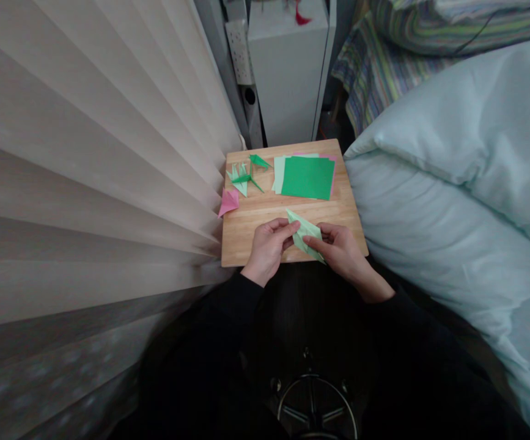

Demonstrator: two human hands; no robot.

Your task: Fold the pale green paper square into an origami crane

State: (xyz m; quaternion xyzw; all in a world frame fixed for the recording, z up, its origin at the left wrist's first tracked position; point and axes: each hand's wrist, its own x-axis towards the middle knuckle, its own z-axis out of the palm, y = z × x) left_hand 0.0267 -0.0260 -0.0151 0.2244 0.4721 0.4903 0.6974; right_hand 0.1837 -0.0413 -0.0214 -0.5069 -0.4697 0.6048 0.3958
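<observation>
- A person bends paper over a small wooden tabletop [260,211], black sleeves reaching in from below.
- The folded pale green paper [308,227] is held at the tabletop's near edge, its lower tip pointing toward the person.
- The left hand [268,243] pinches its left side, thumb on top, fingers curled beneath.
- The right hand [345,249] grips the opposite side, thumb pressed on the upper face, fingers behind; the two hands are apart, the paper bridging them.
- Beyond them lies a stack topped by a dark green sheet [308,178], with light green sheets [278,174] and a pink edge [335,171] showing underneath.
- At the far left corner, dark green folded pieces [259,161] cluster with a spiky pale one [241,188]; a pink folded piece [229,201] sits at the left edge.
- A pleated curtain [131,153] hangs left; pale blue bedding [452,159] lies right.
</observation>
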